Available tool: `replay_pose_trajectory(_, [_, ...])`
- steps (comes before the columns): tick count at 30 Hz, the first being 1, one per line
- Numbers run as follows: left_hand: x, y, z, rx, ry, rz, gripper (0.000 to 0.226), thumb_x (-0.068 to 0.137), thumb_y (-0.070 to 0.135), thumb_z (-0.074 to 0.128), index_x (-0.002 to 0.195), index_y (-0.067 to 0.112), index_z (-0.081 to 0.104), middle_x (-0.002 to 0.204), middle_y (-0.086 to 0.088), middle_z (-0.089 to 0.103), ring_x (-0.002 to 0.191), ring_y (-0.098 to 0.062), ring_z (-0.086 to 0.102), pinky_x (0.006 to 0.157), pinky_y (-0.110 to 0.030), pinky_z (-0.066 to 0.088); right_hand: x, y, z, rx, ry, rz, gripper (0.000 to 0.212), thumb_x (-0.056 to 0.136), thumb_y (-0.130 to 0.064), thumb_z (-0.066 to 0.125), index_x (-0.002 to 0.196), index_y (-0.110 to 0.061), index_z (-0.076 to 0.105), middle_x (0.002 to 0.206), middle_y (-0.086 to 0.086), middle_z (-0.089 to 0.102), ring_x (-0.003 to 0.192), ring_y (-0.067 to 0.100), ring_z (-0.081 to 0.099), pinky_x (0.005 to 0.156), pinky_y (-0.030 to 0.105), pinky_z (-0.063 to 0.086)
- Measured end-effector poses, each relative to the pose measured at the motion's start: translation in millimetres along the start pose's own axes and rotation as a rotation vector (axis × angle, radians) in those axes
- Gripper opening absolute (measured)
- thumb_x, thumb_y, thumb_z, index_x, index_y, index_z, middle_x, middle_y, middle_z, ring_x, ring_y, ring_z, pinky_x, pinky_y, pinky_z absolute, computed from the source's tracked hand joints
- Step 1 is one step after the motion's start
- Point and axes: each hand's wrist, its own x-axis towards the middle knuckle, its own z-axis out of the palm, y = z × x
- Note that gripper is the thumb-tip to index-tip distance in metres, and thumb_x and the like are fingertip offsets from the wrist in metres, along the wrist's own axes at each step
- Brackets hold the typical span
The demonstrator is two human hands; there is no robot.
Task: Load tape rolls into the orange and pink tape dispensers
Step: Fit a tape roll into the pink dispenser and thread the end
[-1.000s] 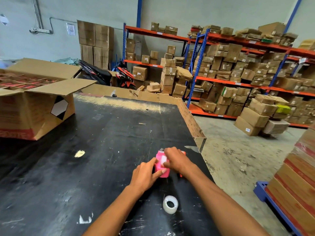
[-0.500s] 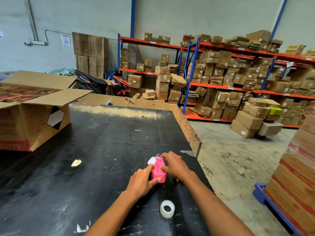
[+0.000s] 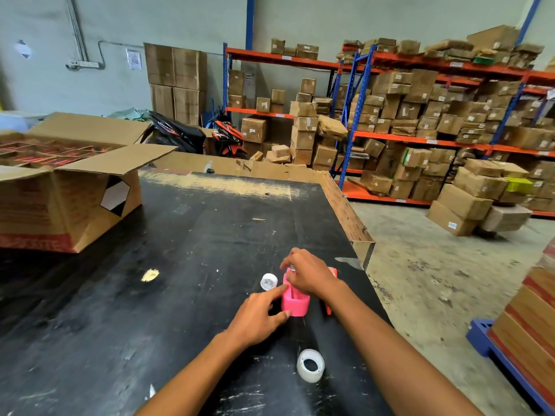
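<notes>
The pink tape dispenser (image 3: 295,303) stands on the black table (image 3: 180,265) between my two hands. My left hand (image 3: 259,318) grips its left side with thumb and fingers. My right hand (image 3: 310,273) rests over its top, fingers curled on the far end. Just left of the dispenser lies a small white spool (image 3: 268,281), free of both hands. The orange tape dispenser (image 3: 330,291) is mostly hidden under my right wrist. A clear tape roll (image 3: 310,365) lies on the table near me, between my forearms.
An open cardboard box (image 3: 69,202) sits at the table's left. The table's right edge (image 3: 357,235) is close to my right hand, with concrete floor beyond. Stacked boxes on a blue pallet (image 3: 510,364) stand at the right. Shelving with cartons fills the back.
The white spool that sat on the pink dispenser now lies on the table to its left. My right hand has shifted over the dispenser's top; my left hand still grips its side.
</notes>
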Motion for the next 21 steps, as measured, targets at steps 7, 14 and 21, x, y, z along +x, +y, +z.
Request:
replay_pose_trajectory(7, [2, 7, -4, 0.052, -0.102, -0.020, 0.050, 0.073, 0.047, 0.055, 0.122, 0.039, 0.050, 0.112, 0.004, 0.069, 0.103, -0.019, 0.064, 0.092, -0.041, 0.052, 22, -21, 12, 0.008, -0.122, 0.013, 0.038, 0.081, -0.022, 0.065, 0.119, -0.015, 0.062, 0.124, 0.012, 0.063, 0.114, 0.032, 0.059, 0.089, 0.037, 0.048])
replay_pose_trajectory(14, [-3, 5, -18, -0.024, -0.127, -0.041, 0.051, 0.077, 0.026, 0.061, 0.127, 0.034, 0.054, 0.118, 0.002, 0.069, 0.109, -0.015, 0.063, 0.099, -0.034, 0.049, 25, -17, 13, 0.204, 0.015, -0.029, 0.032, 0.078, -0.020, 0.066, 0.110, -0.016, 0.068, 0.109, 0.010, 0.071, 0.103, 0.028, 0.064, 0.084, 0.037, 0.052])
replay_pose_trajectory(21, [-10, 41, -46, -0.436, 0.367, -0.210, 0.023, 0.090, 0.021, 0.059, 0.104, 0.009, 0.073, 0.103, -0.012, 0.075, 0.098, -0.022, 0.069, 0.087, -0.029, 0.054, -32, -9, -22, 0.441, 0.273, -0.131, 0.022, 0.078, -0.022, 0.073, 0.097, -0.010, 0.073, 0.090, 0.008, 0.077, 0.081, 0.018, 0.069, 0.076, 0.038, 0.055])
